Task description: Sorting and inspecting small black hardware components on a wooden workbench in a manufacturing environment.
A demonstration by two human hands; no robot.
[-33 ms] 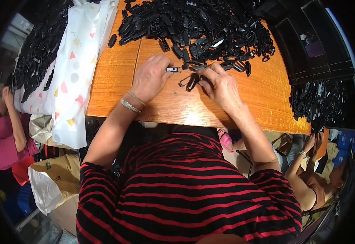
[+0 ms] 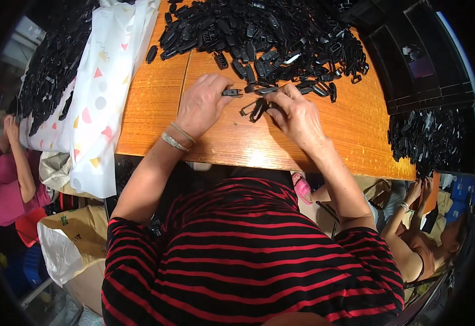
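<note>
Clip [image 2: 230,93] turned, purple patch [image 2: 421,67] inside black crate [image 2: 436,96]

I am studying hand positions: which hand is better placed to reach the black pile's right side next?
Likely the right hand, nearer that side of the black pile; the left hand, farther away, holds a black part.

The person's left forearm [image 2: 151,176] and right forearm [image 2: 347,182], both bare, are slanting upward and inward from the lower part of the view. The left hand [image 2: 200,103] is showing its back, its fingers [image 2: 219,83] curling into a tight pinch that is pointing right. The right hand [image 2: 298,114] is facing it, near but apart, its thumb [image 2: 277,116] lying below its bent fingers [image 2: 282,98], which are pointing left
</note>
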